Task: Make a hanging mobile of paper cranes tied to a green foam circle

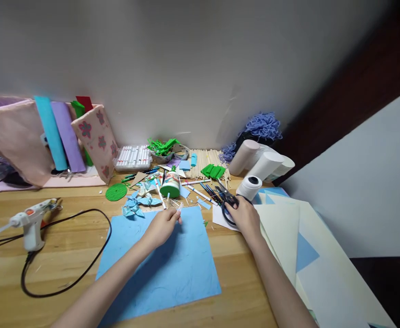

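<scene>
i observe my left hand (162, 225) pinching a small whitish piece (180, 207) over blue paper (182, 273); my right hand (246, 216) grips scissors (227, 197).

At the left I see a glue gun (33, 230), its black cord (110, 226) curling over the table (244, 282). Near the wall (186, 68) I make out boxed markers (133, 156) and purple yarn (262, 126).

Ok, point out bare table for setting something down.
Bare tabletop: between the blue sheet and the right forearm, and between the glue gun and its curving cord. Crowded: beyond the sheet's far edge, with folded papers, a cup and pens.
</scene>
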A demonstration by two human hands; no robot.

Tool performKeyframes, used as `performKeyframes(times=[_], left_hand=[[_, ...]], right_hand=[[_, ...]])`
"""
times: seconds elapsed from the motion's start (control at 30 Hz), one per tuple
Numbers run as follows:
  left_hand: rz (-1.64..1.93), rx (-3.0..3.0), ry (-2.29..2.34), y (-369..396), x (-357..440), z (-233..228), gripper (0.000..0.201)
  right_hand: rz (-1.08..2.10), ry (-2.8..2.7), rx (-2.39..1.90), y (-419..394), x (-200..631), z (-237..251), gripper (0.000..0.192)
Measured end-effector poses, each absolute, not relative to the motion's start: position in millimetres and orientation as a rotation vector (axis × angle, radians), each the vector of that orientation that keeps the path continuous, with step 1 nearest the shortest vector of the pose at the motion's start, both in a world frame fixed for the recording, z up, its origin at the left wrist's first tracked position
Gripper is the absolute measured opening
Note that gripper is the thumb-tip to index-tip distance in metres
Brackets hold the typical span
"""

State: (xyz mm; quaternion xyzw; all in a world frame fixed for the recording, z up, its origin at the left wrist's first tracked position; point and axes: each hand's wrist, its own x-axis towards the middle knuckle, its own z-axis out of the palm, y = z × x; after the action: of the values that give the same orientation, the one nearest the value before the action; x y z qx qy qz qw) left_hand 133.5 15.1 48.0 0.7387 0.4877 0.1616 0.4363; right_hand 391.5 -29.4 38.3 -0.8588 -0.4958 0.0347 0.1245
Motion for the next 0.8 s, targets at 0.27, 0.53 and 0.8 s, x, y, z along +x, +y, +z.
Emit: performKeyframes(times=[0.27,0.53,0.8], left_hand=[[0.799,1.346,1.465,9.6,32.5,45.8,0.032],[1.135,0.575,1.203,24.9,-24.9,49.1,0.011],[1.401,0.231,1.195,80.4,-53.2,49.6,0.019]], right_hand=[[0.180,-1.665,-2.671,-22.0,424.0,41.8,0.032],[-0.235,-1.832,-2.546,-15.7,396.0,41.9,0.044],[0.493,-2.107,-1.692,9.3,232.5,77.7,0.026]])
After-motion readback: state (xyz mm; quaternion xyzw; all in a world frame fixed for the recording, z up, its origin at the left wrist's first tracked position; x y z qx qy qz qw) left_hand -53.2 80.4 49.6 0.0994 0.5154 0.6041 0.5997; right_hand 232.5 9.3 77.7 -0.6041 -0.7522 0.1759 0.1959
